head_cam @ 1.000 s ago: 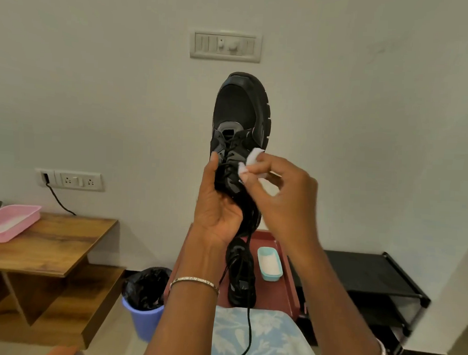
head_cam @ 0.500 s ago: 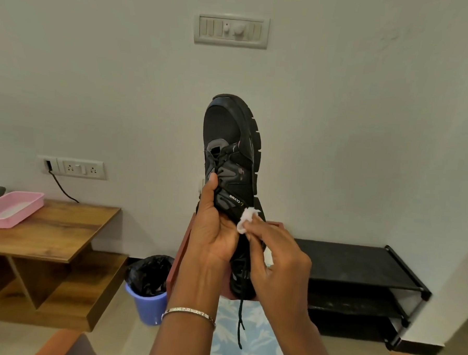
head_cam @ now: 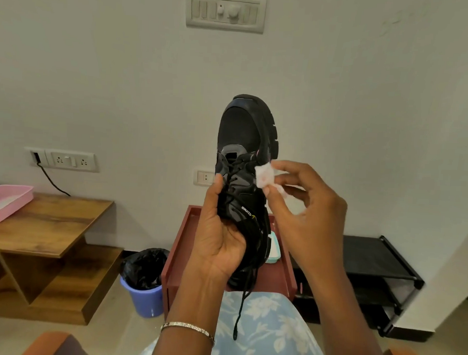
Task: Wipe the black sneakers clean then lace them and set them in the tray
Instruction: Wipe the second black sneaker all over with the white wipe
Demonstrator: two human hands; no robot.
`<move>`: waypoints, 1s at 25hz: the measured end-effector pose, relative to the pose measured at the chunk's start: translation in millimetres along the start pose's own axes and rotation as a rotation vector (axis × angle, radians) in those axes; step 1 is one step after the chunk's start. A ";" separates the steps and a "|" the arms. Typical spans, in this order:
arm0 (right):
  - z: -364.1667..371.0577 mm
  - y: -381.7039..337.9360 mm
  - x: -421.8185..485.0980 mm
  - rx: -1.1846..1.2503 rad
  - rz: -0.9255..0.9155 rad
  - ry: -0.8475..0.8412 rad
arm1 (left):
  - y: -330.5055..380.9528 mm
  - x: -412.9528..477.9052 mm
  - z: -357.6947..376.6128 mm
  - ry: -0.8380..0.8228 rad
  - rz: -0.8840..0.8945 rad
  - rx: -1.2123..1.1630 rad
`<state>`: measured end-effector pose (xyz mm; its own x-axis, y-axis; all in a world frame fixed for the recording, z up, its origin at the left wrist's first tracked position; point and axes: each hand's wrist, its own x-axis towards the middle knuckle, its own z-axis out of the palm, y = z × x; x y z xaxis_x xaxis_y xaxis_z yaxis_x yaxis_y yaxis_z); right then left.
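The black sneaker [head_cam: 244, 161] is held up in the air in front of the wall, toe pointing up and the laced top facing the camera. The left hand [head_cam: 218, 239] grips it around the lower half, with the thumb lying up along the left side. One lace [head_cam: 244, 300] hangs loose from the shoe, down over the flowered cloth [head_cam: 268, 328] on the person's lap.

The right hand [head_cam: 306, 216] pinches a small white wipe [head_cam: 265, 176] between thumb and fingertips, the other fingers spread. The wipe is at the right edge of the sneaker, beside the laces - if it touches the shoe or not, I cannot tell.

Behind and below the sneaker stands a dark red tray [head_cam: 180, 245], and a small light blue dish [head_cam: 273, 250] lies in it. Left of the tray is a blue bin [head_cam: 145, 300] with a black bag, then a wooden table [head_cam: 43, 221] with a pink tray [head_cam: 4, 202] on top. On the right side - a low black rack [head_cam: 372, 260].
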<state>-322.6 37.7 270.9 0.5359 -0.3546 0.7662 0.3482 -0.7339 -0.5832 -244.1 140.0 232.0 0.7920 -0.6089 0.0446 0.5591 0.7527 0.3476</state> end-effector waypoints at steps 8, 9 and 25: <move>17.2 14.9 -28.7 -0.186 0.023 -0.044 | -11.0 -6.3 3.5 0.060 -0.038 0.097; 14.4 14.9 -34.5 -0.179 0.055 -0.096 | -9.9 -6.2 1.6 0.069 -0.041 0.100; 5.8 18.9 -32.0 -0.130 0.110 -0.116 | -4.7 -7.2 -9.0 -0.003 -0.026 0.126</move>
<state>-328.7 38.5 233.8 0.6529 -0.3727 0.6594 0.1849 -0.7658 -0.6159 -250.2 143.1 221.6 0.7768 -0.6286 0.0371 0.5438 0.6994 0.4638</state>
